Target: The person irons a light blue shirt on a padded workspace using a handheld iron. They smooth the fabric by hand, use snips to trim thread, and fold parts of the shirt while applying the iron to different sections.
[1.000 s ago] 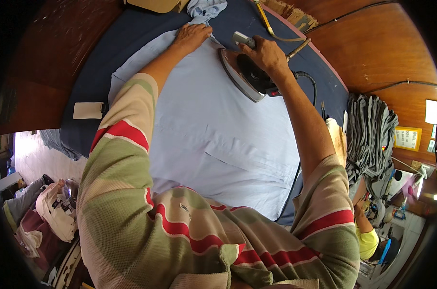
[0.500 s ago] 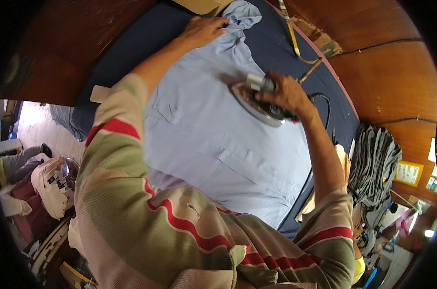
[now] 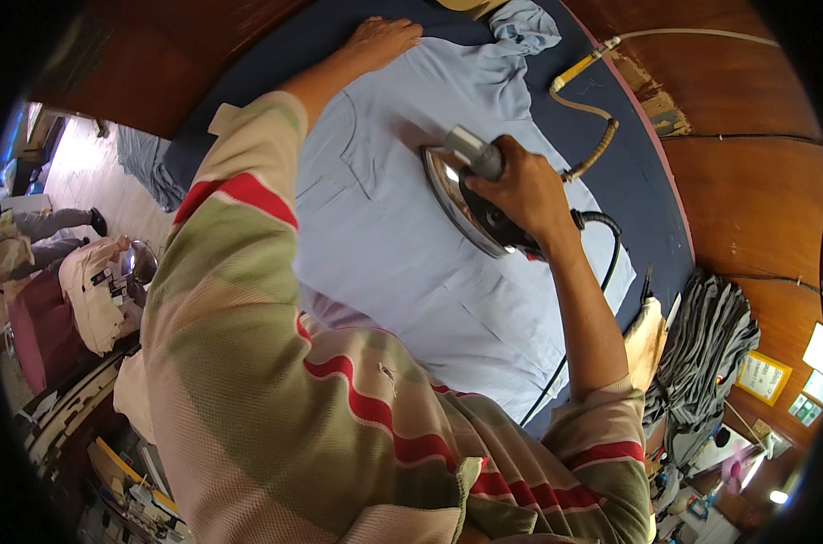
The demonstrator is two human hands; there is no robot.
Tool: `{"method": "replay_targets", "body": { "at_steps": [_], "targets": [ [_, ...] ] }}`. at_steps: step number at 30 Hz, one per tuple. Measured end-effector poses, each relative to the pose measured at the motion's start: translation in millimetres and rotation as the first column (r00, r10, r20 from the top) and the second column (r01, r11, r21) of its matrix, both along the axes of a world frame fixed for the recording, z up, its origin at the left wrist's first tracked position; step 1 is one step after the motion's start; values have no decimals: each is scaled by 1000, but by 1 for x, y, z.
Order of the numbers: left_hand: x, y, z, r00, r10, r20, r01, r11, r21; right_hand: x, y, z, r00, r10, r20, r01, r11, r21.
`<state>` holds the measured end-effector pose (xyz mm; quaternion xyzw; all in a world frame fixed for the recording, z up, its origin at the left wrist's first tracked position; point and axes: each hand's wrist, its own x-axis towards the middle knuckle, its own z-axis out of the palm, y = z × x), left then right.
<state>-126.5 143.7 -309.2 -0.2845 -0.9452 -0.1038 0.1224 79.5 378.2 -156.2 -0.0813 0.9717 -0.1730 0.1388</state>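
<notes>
The iron (image 3: 473,213) sits over the middle of the blue garment (image 3: 389,258), its nose pointing away from me and to the left. It has a shiny metal rim, a dark body and a grey handle end, with a small red spot near the heel. I can't tell whether its sole presses flat on the fabric. My right hand (image 3: 525,186) is wrapped tight around the handle.

The garment is pale blue and spreads out on every side of the iron. Left of the iron it shows a curved seam and a sharp angled crease; nearer me than the iron, soft wrinkles cross it. Beyond the iron and a little right, one end bunches into a crumpled lump.

My left hand (image 3: 382,43) rests at the garment's far edge, beyond the iron and to its left; I can't tell whether its fingers pinch the fabric.

Right of the iron lies the navy table cover (image 3: 642,204), with a black cable (image 3: 616,243) curving away from the heel. A yellow-and-tan hose (image 3: 576,71) bends beyond the iron, to its right. Farther right and nearer me than the iron hangs a bunch of dark grey clothes (image 3: 701,349).
</notes>
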Motion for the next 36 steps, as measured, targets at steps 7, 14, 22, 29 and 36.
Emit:
{"method": "replay_targets", "body": {
  "at_steps": [7,14,22,29,36],
  "targets": [
    [55,-65,38,974,224,-26,-211,947,244,-41,-46,0,980,112,-163,-115,993,-11],
    [274,-132,45,630,748,209,-775,587,235,-62,-96,-3,927,300,-226,-313,949,-25],
    [291,-120,20,513,838,188,-855,481,193,-84,-157,-7,918,355,-179,-339,934,116],
    [288,-128,-2,508,859,60,-839,478,258,-78,-144,2,901,422,-100,-400,898,180],
    [289,-130,-5,537,841,64,-800,483,357,-68,-164,-4,683,727,-72,-710,683,170]
  ]
}}
